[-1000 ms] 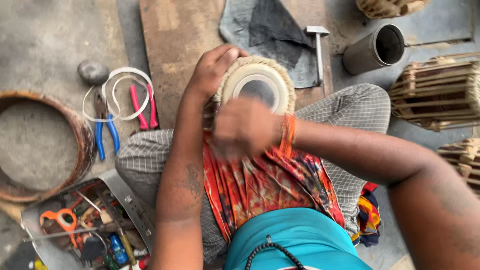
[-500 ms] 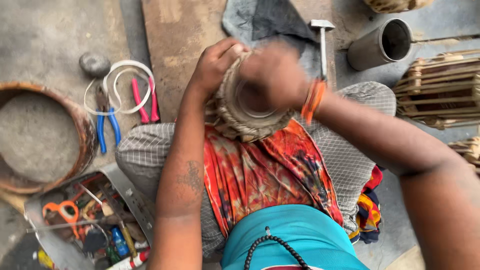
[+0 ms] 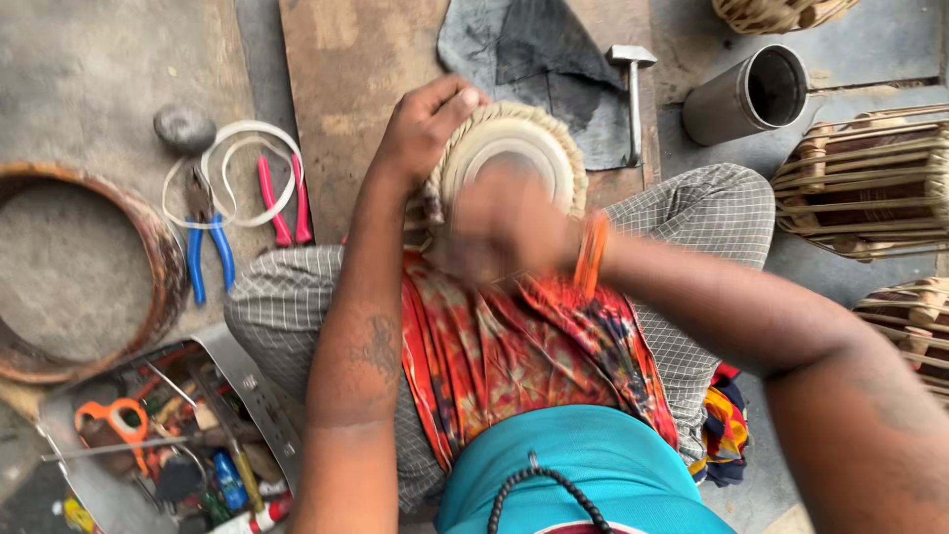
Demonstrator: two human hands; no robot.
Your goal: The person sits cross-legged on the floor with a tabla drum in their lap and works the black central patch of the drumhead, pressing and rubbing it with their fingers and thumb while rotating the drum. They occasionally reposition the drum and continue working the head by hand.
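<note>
Up close, the left hand curls over the far left rim of the drum, fingers bent around the braided edge and gripping it. The right hand is a blur over the near side of the drum head; it seems to touch the skin, but how far it is open cannot be told. An orange band sits on that wrist. The drum rests on the lap, on a red patterned cloth between the checked knees; its pale round head faces up toward the camera, so its long axis runs away from the viewer, down into the lap. Beyond it lies a brown board with a dark rag and a hammer, head away, handle pointing back toward the drum. Right of the hammer a metal can lies on its side, mouth to the right. Strapped drum shells stand at the right edge. To the left, blue pliers, red pliers, a white cord loop and a stone lie on the floor beside a big round rusty rim. Bottom left, an open metal toolbox holds orange scissors and small bottles, too jumbled to tell labels.
</note>
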